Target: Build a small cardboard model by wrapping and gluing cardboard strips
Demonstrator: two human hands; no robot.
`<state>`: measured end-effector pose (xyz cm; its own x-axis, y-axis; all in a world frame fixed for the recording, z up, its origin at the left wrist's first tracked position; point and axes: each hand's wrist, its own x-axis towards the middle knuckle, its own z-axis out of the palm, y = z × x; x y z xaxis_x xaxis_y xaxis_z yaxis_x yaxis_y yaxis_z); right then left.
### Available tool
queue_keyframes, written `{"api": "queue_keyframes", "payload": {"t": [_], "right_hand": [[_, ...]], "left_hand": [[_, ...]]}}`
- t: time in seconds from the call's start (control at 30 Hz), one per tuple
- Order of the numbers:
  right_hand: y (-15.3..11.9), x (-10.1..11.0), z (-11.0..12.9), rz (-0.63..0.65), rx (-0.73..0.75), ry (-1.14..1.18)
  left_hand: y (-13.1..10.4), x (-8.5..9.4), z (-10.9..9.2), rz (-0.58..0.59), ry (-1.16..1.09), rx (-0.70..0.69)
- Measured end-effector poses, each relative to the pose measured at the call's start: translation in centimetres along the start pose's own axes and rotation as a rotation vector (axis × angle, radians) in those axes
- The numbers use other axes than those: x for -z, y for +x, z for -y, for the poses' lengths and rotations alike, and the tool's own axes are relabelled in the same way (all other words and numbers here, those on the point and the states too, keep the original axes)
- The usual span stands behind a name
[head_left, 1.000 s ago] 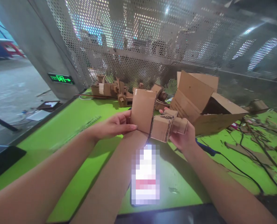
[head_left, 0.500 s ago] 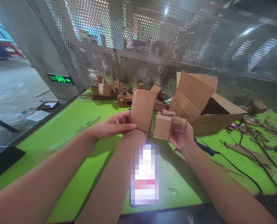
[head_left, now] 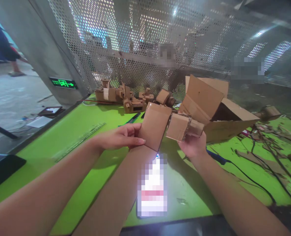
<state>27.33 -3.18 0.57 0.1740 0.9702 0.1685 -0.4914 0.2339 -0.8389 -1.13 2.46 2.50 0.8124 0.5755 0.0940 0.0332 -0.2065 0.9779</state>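
Note:
My left hand grips a long cardboard strip at a crease, with the thumb on the front and the fingers behind. The strip's upper panel leans to the right, and its lower length slants toward me under my forearm. My right hand holds a small cardboard box with a short cardboard piece sticking out of its right side. Its fingers are mostly hidden behind the box. The box sits right beside the panel's right edge; whether they touch I cannot tell.
A lit phone lies on the green table. An open carton stands at the right, by a blue-handled tool with a cord. Several cardboard models line the back, before a perforated metal screen. Cardboard scraps litter the right.
The strip's upper panel has tilted right and dropped slightly. The small box has shifted right and a little up, turning with my right hand. A person's legs now show at far left.

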Motion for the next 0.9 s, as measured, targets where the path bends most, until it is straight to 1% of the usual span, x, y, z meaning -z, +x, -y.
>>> {"api": "queue_keyframes", "payload": {"t": [0.07,0.1,0.23,0.3,0.37,0.47,0.53,0.63,0.73,0.8,0.9], "right_hand": [[0.0,0.0,0.1,0.008,0.013,-0.015],[0.0,0.0,0.1,0.009,0.016,-0.021],[-0.1,-0.2,0.2,-0.010,0.005,-0.015],[-0.1,-0.4,0.2,-0.004,-0.006,-0.010],[-0.2,-0.6,0.3,0.012,-0.027,0.007],[-0.4,-0.9,0.3,0.011,-0.075,0.051],[-0.5,-0.9,0.2,0.001,-0.077,0.063],[-0.5,-0.8,0.1,0.014,-0.053,0.068],[-0.6,-0.9,0.2,0.048,-0.063,0.093],[-0.7,-1.0,0.3,0.054,-0.073,0.112],[-0.9,-1.2,0.4,0.038,-0.066,0.109]], "left_hand": [[-0.1,0.1,0.2,0.085,-0.046,0.066],[-0.1,0.2,0.3,0.103,-0.064,0.087],[-0.2,0.5,0.3,0.077,-0.061,0.099],[-0.1,0.7,0.3,0.023,-0.074,0.090],[0.1,1.0,0.3,-0.092,-0.127,0.083],[0.6,2.0,0.7,-0.387,-0.229,0.061],[0.9,2.9,1.1,-0.585,-0.265,0.013],[1.1,4.1,1.5,-0.791,-0.301,-0.064],[1.2,4.8,1.7,-0.913,-0.327,-0.116],[1.3,4.9,1.8,-0.962,-0.360,-0.120],[1.5,4.7,2.0,-1.010,-0.408,-0.089]]}}
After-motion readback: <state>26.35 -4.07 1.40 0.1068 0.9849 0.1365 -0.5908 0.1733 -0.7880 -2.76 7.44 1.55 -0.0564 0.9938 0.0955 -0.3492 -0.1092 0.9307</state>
